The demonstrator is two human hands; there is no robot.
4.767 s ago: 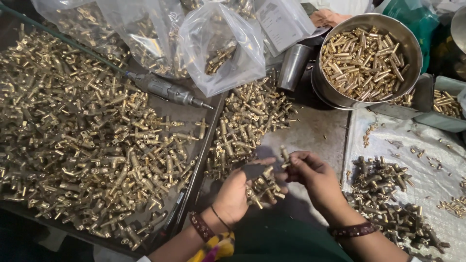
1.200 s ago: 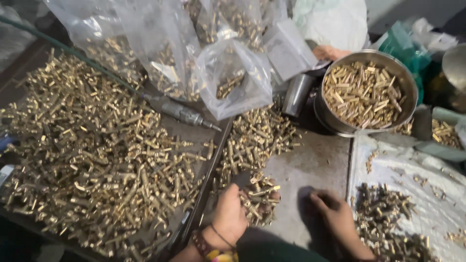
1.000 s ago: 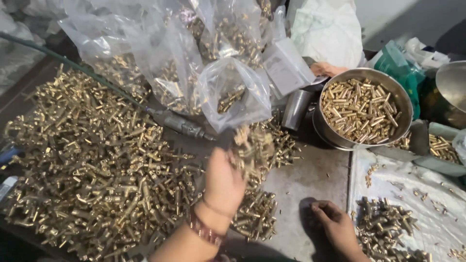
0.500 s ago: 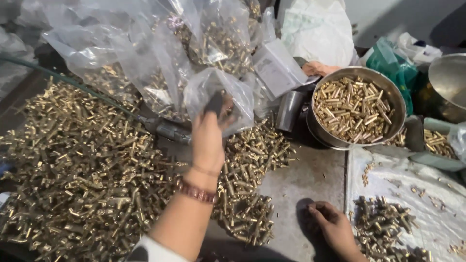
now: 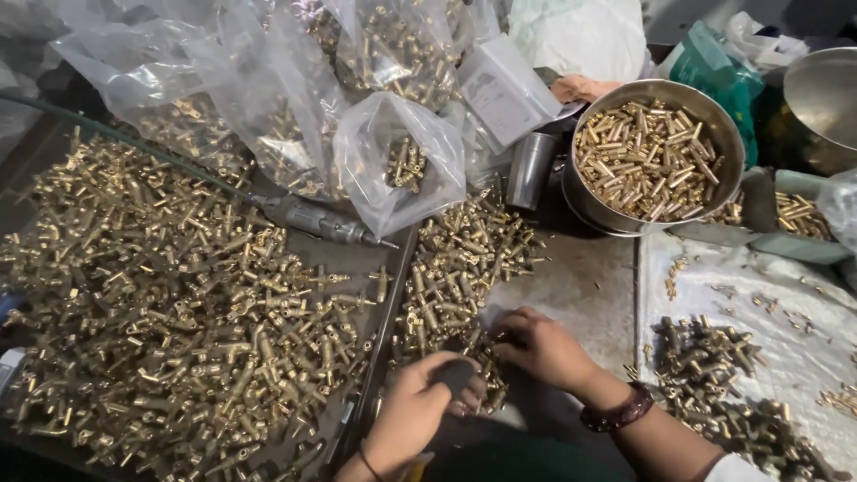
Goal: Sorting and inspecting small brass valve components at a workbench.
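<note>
Brass everywhere in the head view: a loose heap of brass fittings (image 5: 464, 277) runs away from the person along the tabletop (image 5: 580, 286). Left hand (image 5: 420, 415) curls around a small dark piece at the heap's near end, fingers closed. Right hand (image 5: 544, 348), fingers bent, picks into those fittings just beside it, nearer the pile. Left, a dark tray (image 5: 178, 312); beyond, a steel bowl (image 5: 656, 152).

My left hand (image 5: 420, 415), which half a second ago reached up to the clear bag (image 5: 402, 161) at the worktop's far edge, is back at the near edge. My right hand (image 5: 540, 348) has moved from the bare slab onto the brass pile (image 5: 460, 277), fingertips among the fittings.
</note>
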